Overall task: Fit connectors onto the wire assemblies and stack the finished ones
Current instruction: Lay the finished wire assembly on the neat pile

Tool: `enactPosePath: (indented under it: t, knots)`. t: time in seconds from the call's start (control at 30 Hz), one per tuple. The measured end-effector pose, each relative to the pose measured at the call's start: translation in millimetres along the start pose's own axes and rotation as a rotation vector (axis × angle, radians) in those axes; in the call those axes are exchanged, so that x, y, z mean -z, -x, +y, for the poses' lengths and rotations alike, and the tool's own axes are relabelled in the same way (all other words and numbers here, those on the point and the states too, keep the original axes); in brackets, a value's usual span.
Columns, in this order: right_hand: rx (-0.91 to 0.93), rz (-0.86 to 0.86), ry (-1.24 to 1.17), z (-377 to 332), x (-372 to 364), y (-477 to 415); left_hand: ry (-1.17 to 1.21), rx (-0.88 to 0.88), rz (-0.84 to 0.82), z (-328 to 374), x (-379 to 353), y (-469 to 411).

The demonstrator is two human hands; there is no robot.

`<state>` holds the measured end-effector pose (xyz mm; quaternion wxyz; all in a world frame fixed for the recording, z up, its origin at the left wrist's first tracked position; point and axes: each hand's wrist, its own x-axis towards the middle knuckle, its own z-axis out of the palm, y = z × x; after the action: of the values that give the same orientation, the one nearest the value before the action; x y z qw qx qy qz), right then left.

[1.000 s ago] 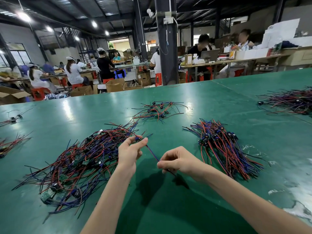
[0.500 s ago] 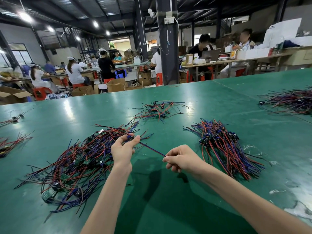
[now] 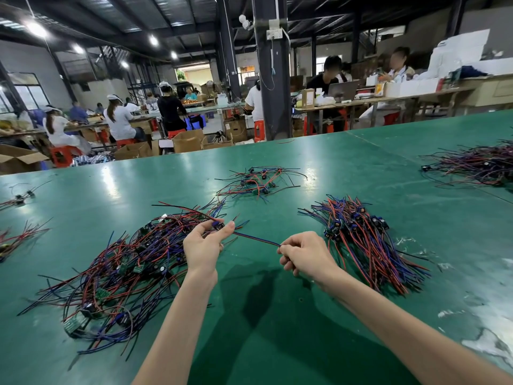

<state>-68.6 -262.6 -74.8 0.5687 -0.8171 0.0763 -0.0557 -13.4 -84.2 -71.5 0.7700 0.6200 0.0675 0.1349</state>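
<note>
One red-and-blue wire pair stretches between my two hands above the green table. My left hand pinches a small blue connector at the wire's left end between thumb and fingers. My right hand grips the wire's other end in curled fingers. A loose tangle of red and blue wires with small circuit boards lies to the left of my left hand. An aligned stack of wires with blue connectors lies to the right of my right hand.
A small scatter of wires lies farther back on the table. Another wire heap sits at the far right, and a few strands at the left edge. White scuffed patches mark the table's right front. Several people work at benches behind.
My hands have drawn apart, pulling the wire taut between them. The left hand has lifted toward the tangle with the connector end; the right hand has shifted right.
</note>
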Motion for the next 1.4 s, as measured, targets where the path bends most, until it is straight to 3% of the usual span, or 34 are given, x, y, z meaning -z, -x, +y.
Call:
enactPosePath:
  t: [0.23,0.43,0.6,0.7,0.83,1.17,1.3,1.4]
  knots:
    - [0.007,-0.068,0.009,-0.6,1.3,0.4,-0.008,0.016,0.022,1.3,2.0,0.3]
    - [0.128,-0.583,-0.113,-6.2,11.8,9.8,0.06,0.068,0.034,5.0,4.9,-2.1]
    - [0.079,-0.748,-0.141,-9.1,13.1,13.2,0.041,0.189,-0.13,4.1,-2.8,6.2]
    - [0.009,-0.671,-0.209,-11.2,14.8,8.4,0.006,0.32,-0.397,3.8,-7.5,14.8]
    - [0.114,-0.527,-0.153,-9.1,16.3,6.5,-0.074,0.385,-0.611,0.4,-15.6,27.9]
    - [0.121,-0.365,-0.169,-9.1,14.3,3.8,-0.069,0.397,-0.563,-3.1,-25.0,37.1]
    - [0.09,-0.11,-0.235,-12.4,27.3,-5.9,-0.075,0.385,-0.544,-0.8,-25.4,37.5]
    - [0.079,0.169,-0.12,-10.3,46.3,-16.3,-0.07,0.381,-0.509,-0.7,-24.8,37.3]
